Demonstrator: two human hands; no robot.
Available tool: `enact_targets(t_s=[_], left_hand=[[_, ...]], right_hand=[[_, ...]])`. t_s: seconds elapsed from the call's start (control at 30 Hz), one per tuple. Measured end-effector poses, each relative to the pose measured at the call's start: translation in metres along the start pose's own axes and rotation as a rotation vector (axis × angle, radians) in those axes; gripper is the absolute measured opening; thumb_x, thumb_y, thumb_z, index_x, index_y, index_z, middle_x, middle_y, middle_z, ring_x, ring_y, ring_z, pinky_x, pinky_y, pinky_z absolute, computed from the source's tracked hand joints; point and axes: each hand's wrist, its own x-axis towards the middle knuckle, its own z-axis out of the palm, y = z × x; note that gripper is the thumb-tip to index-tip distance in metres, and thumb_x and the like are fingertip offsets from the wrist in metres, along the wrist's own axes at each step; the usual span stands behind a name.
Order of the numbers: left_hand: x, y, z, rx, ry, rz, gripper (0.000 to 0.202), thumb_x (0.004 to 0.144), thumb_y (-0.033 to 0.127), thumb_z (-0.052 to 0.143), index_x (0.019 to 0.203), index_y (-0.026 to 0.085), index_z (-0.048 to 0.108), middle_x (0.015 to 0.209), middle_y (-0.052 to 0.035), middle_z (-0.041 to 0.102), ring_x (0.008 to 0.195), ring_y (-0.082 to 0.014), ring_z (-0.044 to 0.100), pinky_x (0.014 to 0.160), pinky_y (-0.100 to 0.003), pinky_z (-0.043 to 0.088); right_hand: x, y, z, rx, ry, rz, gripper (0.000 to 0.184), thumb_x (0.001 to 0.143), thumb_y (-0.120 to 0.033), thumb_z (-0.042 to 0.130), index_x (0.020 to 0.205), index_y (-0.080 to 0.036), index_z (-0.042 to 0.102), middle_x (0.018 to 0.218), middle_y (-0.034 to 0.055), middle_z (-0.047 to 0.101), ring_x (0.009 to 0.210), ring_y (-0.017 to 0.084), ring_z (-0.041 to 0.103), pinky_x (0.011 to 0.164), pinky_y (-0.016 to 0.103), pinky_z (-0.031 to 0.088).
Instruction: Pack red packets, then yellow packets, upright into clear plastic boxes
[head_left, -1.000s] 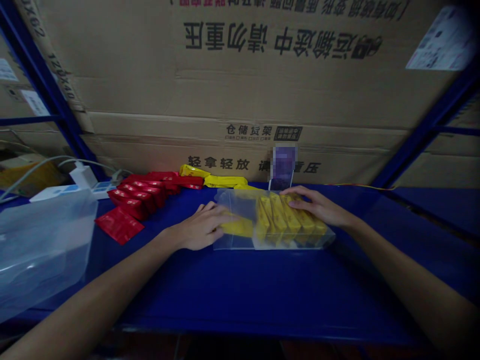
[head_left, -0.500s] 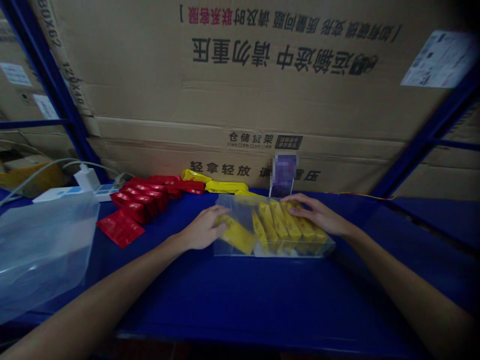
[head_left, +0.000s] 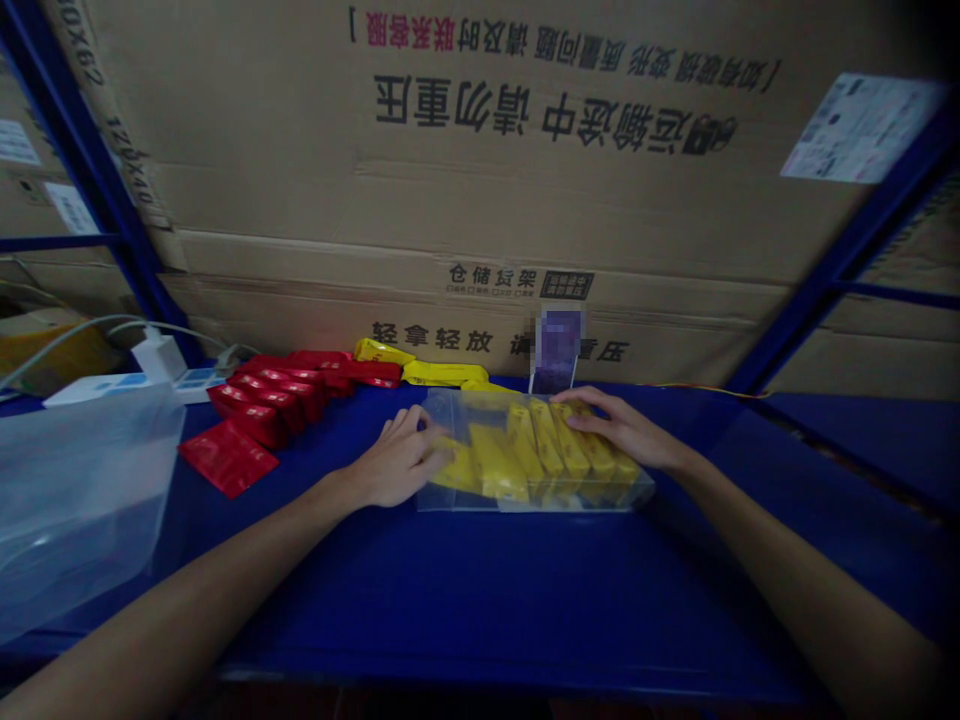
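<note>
A clear plastic bag (head_left: 465,410) lies on the blue shelf (head_left: 480,600) with several yellow packets (head_left: 547,455) lined up inside it. My left hand (head_left: 397,460) is at the bag's open left end, fingers closed on a yellow packet (head_left: 459,472) that sits partly inside the opening. My right hand (head_left: 622,430) rests flat on top of the bag over the packets at its right side, fingers stretched out.
A row of red packets (head_left: 277,395) and one loose red packet (head_left: 225,458) lie at the left. More yellow packets (head_left: 442,372) lie at the back. A stack of clear bags (head_left: 75,490) sits far left, a power strip (head_left: 112,385) behind it. Cardboard boxes (head_left: 480,200) form the back wall.
My left hand has pushed a yellow packet further into the bag, next to the others. My right hand stays pressed on the bag.
</note>
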Motion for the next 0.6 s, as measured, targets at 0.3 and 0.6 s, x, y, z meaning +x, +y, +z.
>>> enact_targets(t_s=[0.3,0.6], left_hand=[[0.0026,0.0003,0.0021,-0.232,0.031,0.143,0.026,0.098,0.037,0.041,0.111,0.02,0.054,0.104,-0.0064,0.049,0.104,-0.0217,0.047,0.097,-0.042,0.04],[0.0049,0.0041,0.005,-0.18,0.228,-0.004,0.017,0.086,0.017,0.039,0.083,0.017,0.055,0.087,-0.0042,0.052,0.089,-0.021,0.052,0.085,-0.038,0.043]], right_hand=[[-0.0003,-0.0012,0.0002,-0.023,-0.005,-0.044,0.033,0.088,-0.047,0.057,0.118,-0.034,0.06,0.123,0.002,0.06,0.12,0.026,0.052,0.107,0.048,0.035],[-0.0007,-0.0035,-0.0003,-0.016,-0.002,-0.03,0.032,0.088,-0.046,0.056,0.118,-0.036,0.06,0.123,0.0016,0.06,0.12,0.027,0.053,0.106,0.049,0.037]])
